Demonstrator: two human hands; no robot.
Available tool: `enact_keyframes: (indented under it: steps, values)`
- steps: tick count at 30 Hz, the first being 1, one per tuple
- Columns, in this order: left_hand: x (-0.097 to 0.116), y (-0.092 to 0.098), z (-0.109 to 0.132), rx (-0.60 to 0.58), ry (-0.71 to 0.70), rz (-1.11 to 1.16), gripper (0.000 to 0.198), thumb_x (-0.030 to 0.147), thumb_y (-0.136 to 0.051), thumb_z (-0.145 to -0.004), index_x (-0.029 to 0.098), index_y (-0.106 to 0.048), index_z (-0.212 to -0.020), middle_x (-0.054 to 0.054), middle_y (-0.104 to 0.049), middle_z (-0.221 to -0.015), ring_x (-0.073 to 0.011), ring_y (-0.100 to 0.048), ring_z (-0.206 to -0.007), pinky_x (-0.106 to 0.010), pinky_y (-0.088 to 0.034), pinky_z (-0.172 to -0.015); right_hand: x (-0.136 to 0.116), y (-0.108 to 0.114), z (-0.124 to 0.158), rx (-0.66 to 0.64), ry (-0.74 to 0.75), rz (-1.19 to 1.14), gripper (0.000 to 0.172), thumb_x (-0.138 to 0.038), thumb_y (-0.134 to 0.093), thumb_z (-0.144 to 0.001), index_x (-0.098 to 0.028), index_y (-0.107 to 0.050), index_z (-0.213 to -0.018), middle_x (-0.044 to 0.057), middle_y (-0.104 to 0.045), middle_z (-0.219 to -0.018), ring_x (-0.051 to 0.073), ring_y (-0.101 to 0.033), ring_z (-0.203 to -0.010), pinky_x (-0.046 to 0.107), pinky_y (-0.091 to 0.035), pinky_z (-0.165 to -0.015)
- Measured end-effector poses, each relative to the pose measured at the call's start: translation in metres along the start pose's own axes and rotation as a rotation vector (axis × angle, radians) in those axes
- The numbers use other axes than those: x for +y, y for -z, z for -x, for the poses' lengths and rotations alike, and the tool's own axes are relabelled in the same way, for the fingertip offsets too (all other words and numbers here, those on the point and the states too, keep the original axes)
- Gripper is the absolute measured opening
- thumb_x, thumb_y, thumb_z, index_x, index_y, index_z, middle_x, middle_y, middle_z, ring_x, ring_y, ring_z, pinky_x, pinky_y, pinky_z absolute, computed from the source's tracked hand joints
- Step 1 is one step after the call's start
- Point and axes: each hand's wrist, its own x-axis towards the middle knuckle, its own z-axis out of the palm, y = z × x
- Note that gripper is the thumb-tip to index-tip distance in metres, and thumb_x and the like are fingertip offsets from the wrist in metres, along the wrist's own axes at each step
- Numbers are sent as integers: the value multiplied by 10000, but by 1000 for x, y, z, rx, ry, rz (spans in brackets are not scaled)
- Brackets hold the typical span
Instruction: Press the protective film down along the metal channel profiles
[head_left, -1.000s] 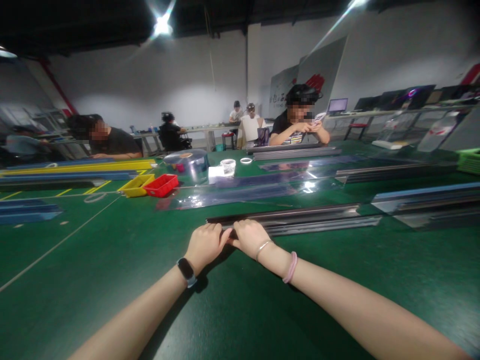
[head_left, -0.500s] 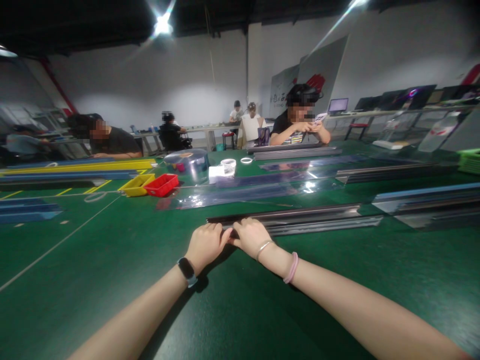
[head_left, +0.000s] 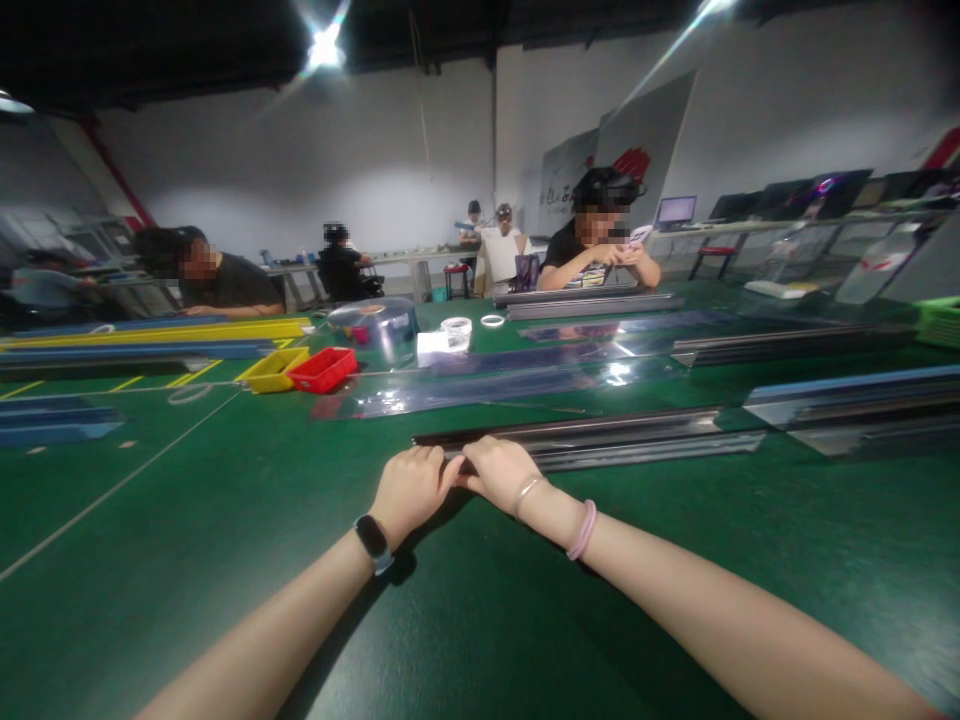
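A large hall with pale walls and a dark ceiling holds rows of long work surfaces. The green bench (head_left: 225,560) fills most of the view, with thin pale lines marked across it. Across it a co-worker (head_left: 596,255) bends over something held in both hands, and another person (head_left: 217,280) sits at the far left.

Long stock lies in rows along the bench: yellow profiles (head_left: 165,333) and blue profiles (head_left: 45,420) to the left, and blue-topped stacks (head_left: 847,400) to the right. A clear film sheet (head_left: 510,385) is spread flat mid-bench. Beyond it stand a red bin (head_left: 322,370), a yellow bin (head_left: 274,370) and a roll of tape (head_left: 456,328).

Nearest the person, a dark metal rail (head_left: 615,440) lies flat and runs off to the right. As I judge it, work has reached only the rail's left end. The rest of its length lies bare, with nothing on it.

The left hand (head_left: 409,490) and right hand (head_left: 499,472) sit knuckles-up side by side at that left end. Their thumbs touch each other and their fingers curl down onto the rail's near edge. Whether they pinch the rail or only press on it is hidden, so I cannot tell.

A dark smart band (head_left: 373,543) circles the left wrist. The right wrist carries a thin bangle (head_left: 527,490) and a pink hair tie (head_left: 582,530).
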Motion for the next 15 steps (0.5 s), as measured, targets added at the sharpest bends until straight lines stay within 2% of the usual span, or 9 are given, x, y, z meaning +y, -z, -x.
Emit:
enact_keyframes:
  steps: [4,8,12,15]
  values:
    - [1,1,0,0,6,-2,378,405,-294,-833,161,-507,-636,-62,-578,-638,-164,-530,-620,-273,-359,-584,-4,-5,2,59,-30,34,337,-473,-450,-754,-148,-526,-799,78,-590,-762,194,-526,-775,311,-350,-729]
    - [1,0,0,-11,9,-10,385,411,-288,-833,161,-507,-639,-62,-580,-641,-169,-528,-621,-276,-354,-584,-2,-9,2,85,-14,38,337,-481,-442,-753,-155,-518,-787,65,-587,-733,192,-528,-738,302,-350,-703]
    - [0,-1,0,-12,8,-16,388,410,-287,-833,160,-515,-644,-63,-585,-647,-171,-530,-620,-276,-349,-579,5,-6,1,59,9,35,374,-518,-413,-751,-162,-517,-806,69,-589,-738,192,-532,-738,286,-351,-678]
    - [1,0,-1,-6,18,-24,403,415,-285,-832,155,-522,-635,-65,-589,-639,-170,-532,-613,-274,-339,-576,8,-2,1,44,-4,42,468,-591,-366,-731,-163,-516,-844,81,-592,-739,201,-538,-721,294,-353,-657]
